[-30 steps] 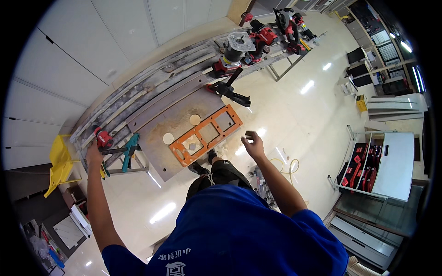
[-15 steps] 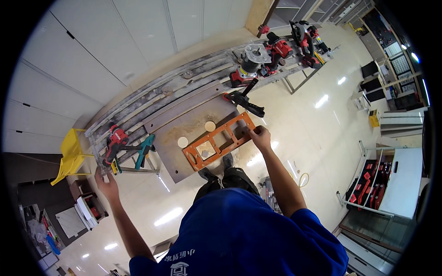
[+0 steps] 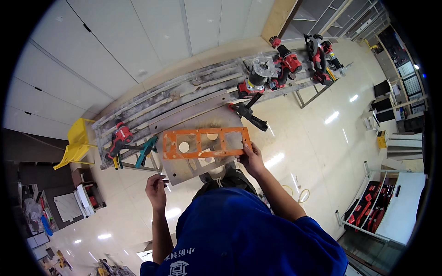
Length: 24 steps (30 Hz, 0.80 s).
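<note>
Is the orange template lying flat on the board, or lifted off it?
Flat, it seems: the orange template lies spread across the grey board, the right hand gripping its right end. Whether that end is slightly raised, cannot tell.

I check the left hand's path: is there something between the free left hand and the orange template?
Nothing visible. The left hand is open in the air below the orange template, with only bare board edge between. The right hand grips the template's right end.

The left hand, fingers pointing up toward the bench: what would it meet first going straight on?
Probably the front edge of the grey wooden board under the orange cut-out template; the left hand is empty, depth unclear.
</note>
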{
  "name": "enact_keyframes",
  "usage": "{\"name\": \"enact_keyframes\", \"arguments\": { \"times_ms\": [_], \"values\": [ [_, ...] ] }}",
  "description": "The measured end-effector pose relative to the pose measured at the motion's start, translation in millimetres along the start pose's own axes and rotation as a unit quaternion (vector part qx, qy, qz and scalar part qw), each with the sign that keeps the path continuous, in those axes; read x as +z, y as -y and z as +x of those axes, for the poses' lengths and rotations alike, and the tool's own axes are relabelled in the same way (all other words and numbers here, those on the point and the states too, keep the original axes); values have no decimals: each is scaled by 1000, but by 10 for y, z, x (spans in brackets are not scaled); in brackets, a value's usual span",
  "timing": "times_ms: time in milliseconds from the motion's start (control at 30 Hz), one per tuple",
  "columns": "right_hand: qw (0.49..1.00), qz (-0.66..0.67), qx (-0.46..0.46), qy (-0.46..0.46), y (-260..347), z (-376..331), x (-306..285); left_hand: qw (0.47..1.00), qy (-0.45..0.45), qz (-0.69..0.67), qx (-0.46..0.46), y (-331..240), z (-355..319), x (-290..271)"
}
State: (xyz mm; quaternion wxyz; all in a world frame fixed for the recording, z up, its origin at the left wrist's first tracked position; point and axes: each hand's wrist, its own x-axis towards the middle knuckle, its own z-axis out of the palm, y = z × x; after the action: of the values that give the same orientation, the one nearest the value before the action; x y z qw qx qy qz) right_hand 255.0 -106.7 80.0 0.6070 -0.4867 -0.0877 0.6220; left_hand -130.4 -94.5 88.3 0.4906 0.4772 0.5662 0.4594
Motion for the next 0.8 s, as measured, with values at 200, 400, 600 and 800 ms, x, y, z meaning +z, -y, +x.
{"name": "enact_keyframes", "arguments": {
  "times_ms": [200,400,600,800],
  "values": [
    [999,-14,-5,39,-61,177,137,999,26,14,-23,-89,100,341],
    [998,-17,-16,65,-173,590,684,1000,4,-2,-31,-252,45,482],
    [989,-51,-111,81,-116,879,1227,996,-27,63,58,-829,-87,306],
    [915,-177,-320,169,857,819,1318,843,-34,396,363,-2507,599,128]
  ]
}}
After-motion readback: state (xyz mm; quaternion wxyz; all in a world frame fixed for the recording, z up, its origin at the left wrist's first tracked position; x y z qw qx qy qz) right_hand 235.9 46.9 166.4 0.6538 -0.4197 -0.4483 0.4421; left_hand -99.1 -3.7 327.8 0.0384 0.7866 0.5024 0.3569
